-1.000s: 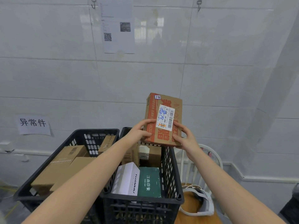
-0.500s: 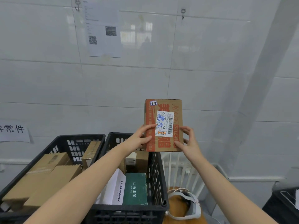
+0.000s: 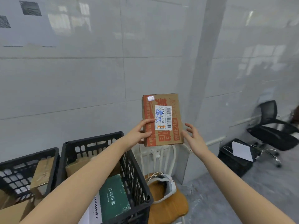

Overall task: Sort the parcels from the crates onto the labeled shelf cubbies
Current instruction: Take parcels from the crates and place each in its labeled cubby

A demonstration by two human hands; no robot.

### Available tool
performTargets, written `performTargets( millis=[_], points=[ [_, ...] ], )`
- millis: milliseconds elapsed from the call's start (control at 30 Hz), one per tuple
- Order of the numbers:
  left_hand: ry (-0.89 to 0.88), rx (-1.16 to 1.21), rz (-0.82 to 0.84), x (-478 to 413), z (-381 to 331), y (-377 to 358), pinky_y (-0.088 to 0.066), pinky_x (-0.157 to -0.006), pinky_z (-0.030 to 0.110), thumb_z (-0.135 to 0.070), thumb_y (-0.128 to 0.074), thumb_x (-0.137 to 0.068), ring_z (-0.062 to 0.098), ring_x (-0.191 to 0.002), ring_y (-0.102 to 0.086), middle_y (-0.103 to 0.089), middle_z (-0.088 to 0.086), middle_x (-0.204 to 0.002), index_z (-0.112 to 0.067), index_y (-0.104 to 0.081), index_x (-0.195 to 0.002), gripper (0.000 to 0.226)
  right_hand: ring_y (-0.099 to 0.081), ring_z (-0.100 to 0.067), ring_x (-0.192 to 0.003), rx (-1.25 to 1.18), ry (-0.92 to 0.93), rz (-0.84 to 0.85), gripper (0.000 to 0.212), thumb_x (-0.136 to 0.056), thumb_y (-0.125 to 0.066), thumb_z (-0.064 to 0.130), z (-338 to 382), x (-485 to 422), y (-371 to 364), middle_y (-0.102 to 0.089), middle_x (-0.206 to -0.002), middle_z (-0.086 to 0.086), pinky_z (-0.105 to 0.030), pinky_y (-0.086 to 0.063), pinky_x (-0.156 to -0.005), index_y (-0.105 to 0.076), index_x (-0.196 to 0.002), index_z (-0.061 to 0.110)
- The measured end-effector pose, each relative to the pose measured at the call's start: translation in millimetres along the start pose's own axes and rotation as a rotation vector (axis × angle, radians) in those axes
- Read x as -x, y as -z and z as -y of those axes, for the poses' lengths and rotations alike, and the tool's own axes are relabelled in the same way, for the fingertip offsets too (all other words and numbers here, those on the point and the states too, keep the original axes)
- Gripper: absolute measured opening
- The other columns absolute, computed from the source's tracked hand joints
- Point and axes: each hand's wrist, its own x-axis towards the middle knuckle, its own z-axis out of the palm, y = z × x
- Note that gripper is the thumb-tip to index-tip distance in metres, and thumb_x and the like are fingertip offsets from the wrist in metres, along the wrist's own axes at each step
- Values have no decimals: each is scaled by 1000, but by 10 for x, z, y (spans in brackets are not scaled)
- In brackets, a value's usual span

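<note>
Fingers (image 3: 146, 121) of left hand (image 3: 139, 133) clamped on lower left edge of cardboard parcel (image 3: 162, 119), thumb across its front. Right hand (image 3: 193, 136) spread wide beside parcel's lower right corner; contact with it unclear. Parcel upright at centre frame against tiled wall (image 3: 80, 81), white barcode label (image 3: 163, 118) facing camera. Two black crates (image 3: 103, 143) with boxes at lower left; green box (image 3: 114, 197) in nearer crate.

A parcel-sorting room: white tiled wall (image 3: 80, 81), black crates (image 3: 103, 147) of boxes, office chair (image 3: 273, 131).
</note>
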Motion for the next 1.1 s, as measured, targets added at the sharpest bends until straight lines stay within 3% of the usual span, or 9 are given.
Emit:
performTargets(
  millis=[67,167,333,500,633,867,933,1033,1100],
  points=[
    [-34,-9,68,-206,1,-174,-56,-76,25,-14,-55,-100,16,-118,-58,-45,-2,-144,-52,-48,-127,47,-40,-20,-137,267,8,-88,50,-99,-50,41,-209,56,297,-45,-148,-2,-36,-31,-110,-40,-145,24],
    [-90,-25,193,-556,-54,-586,-56,-71,18,-11,-55,-100,15,-118,-57,-44,1,-143,-47,-50,-129,47,-36,-24,-138,546,-62,-180,54,-97,-47,47,-473,201,824,-45,-148,-4,-49,-28,-114,-40,-146,26],
    [-225,-42,432,-1233,-343,-1610,-56,-79,21,-4,-52,-99,16,-122,-53,-42,2,-143,-45,-52,-125,49,-19,-26,-148,875,-227,-288,63,-95,-46,53,-716,445,1817,-31,-157,-5,-52,-15,-117,-33,-151,28],
    [-336,-9,655,-1831,-737,-2825,-57,-83,22,-7,-53,-99,10,-120,-50,-36,-3,-144,-45,-52,-125,46,-24,-22,-145,921,-448,-424,63,-95,-45,53,-889,853,2908,-35,-155,-2,-52,-12,-118,-30,-151,30],
    [-445,-15,822,-2183,-1033,-3828,-54,-98,35,-7,-56,-99,18,-131,-46,-32,-5,-146,-43,-53,-128,47,-25,-23,-145,957,-635,-537,62,-95,-45,54,-988,1352,3637,-34,-156,-1,-51,-13,-120,-29,-151,32],
    [-698,14,1147,-2329,-1704,-5591,-51,-88,13,0,-55,-97,14,-131,-41,-28,-4,-148,-29,-51,-137,49,-36,-23,-140,967,-897,-811,61,-94,-46,57,-954,2253,4465,-37,-154,0,-46,-28,-116,-34,-149,32],
    [-769,28,1254,-2346,-1861,-6070,-51,-93,16,-3,-56,-98,14,-133,-40,-27,-5,-151,-36,-51,-133,49,-36,-23,-140,1001,-996,-849,61,-93,-45,58,-946,2496,4611,-36,-155,0,-49,-29,-116,-34,-148,34],
    [-886,60,1411,-2269,-2070,-6726,-45,-108,33,-5,-57,-97,14,-137,-39,-30,-4,-150,-43,-52,-131,51,-34,-24,-142,1025,-1109,-933,59,-95,-43,57,-867,2842,4729,-35,-155,-2,-47,-29,-116,-35,-148,33],
    [-934,90,1513,-2131,-2217,-7084,-45,-109,32,-5,-57,-98,14,-136,-39,-30,-5,-149,-44,-51,-131,52,-34,-24,-141,1016,-1174,-1024,59,-95,-44,55,-784,3037,4738,-35,-155,-1,-46,-29,-116,-35,-148,32]
  ],
)
